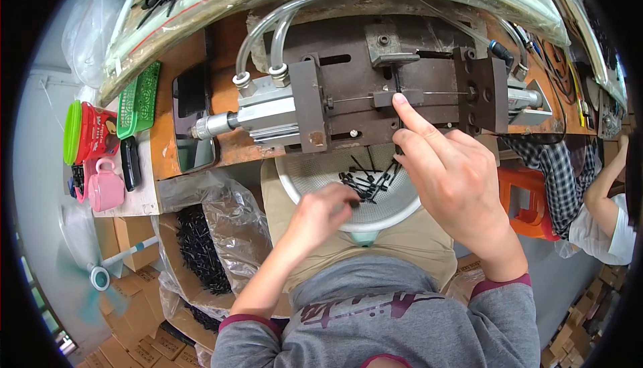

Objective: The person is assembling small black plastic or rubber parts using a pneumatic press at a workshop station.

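Note:
My right hand (447, 175) reaches over the metal fixture (355, 117) with its index finger stretched out. That fingertip presses on a small dark block (383, 99) at the fixture's middle, where a thin black rod (396, 77) sits. The other fingers are curled, and a slim black part shows between them and the thumb. Over the left side of a white mesh basket (292, 190) is my left hand (321, 214), smeared by motion. Something dark shows at its fingertips, too blurred to name. Several black plastic pieces (367, 186) lie in the basket, which rests on my lap.
Pneumatic cylinders (268, 113) with clear hoses flank the fixture. On the left are a phone (194, 110), a green basket (139, 100), a pink mug (106, 187) and a fan (100, 277). A lined box of black parts (199, 251) stands below. Another person (606, 214) sits at right by an orange stool (529, 200).

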A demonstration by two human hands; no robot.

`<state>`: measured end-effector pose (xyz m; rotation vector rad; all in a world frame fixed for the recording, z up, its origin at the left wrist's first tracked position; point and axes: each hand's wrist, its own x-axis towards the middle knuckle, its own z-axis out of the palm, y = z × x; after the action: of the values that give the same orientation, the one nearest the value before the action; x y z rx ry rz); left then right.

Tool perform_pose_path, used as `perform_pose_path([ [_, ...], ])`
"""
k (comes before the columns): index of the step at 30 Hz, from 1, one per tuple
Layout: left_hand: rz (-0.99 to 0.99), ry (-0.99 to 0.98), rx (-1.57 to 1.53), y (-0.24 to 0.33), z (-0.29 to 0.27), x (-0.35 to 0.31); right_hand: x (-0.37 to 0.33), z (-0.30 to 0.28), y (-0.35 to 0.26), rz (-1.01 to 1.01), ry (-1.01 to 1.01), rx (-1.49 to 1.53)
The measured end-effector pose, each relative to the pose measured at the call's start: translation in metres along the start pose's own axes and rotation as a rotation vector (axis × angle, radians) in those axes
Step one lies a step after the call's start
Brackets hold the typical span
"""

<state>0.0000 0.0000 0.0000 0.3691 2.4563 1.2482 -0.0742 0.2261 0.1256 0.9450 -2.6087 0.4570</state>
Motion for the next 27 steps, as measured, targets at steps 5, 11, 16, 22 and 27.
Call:
perform_pose_path([
  [5, 0.297, 0.186, -0.209, 0.053, -0.015, -0.027, 0.008, -0.005, -0.002, -0.066, -0.059, 0.002],
  [11, 0.850, 0.405, -0.200, 0.065, -0.006, -0.007, -0.016, 0.009, 0.013, 0.142, 0.082, 0.475],
  [16, 0.887, 0.590, -0.233, 0.096, -0.007, -0.028, -0.032, -0.019, -0.016, 0.511, -0.066, 1.065],
  [22, 0.979, 0.836, 0.051, 0.106, -0.022, -0.040, -0.031, -0.001, 0.019, 0.345, -0.180, 1.434],
  [27, 0.934, 0.918, 0.284, 0.110, -0.033, -0.064, -0.012, 0.000, 0.023, 0.331, -0.182, 1.645],
])
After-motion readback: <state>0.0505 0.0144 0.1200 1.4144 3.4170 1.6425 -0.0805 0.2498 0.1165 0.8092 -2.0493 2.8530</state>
